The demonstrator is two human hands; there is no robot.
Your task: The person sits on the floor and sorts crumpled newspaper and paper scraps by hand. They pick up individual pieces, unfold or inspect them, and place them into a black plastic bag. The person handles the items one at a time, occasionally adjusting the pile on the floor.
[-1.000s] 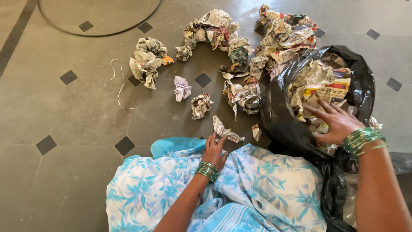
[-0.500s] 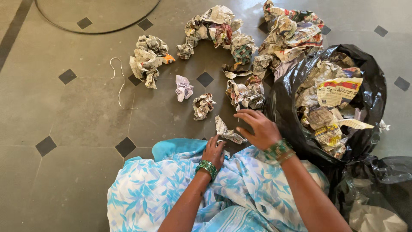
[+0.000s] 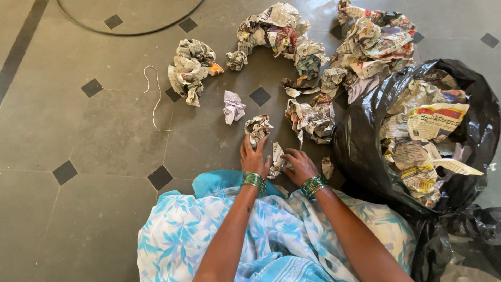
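Both hands are down on the tiled floor (image 3: pixel 104 136) just past the blue floral cloth (image 3: pixel 271 235). The left hand (image 3: pixel 254 156), fingers spread, reaches a small crumpled newspaper ball (image 3: pixel 257 128) and touches its near edge. The right hand (image 3: pixel 300 164) curls its fingers around a crumpled newspaper scrap (image 3: pixel 276 158) between the two hands. One black plastic bag (image 3: pixel 365 151) sits open on the right, stuffed with newspaper. About five more paper clumps lie beyond, plus one lilac paper wad (image 3: pixel 233 107), one white string (image 3: pixel 155 96) and one black cable (image 3: pixel 130 32).
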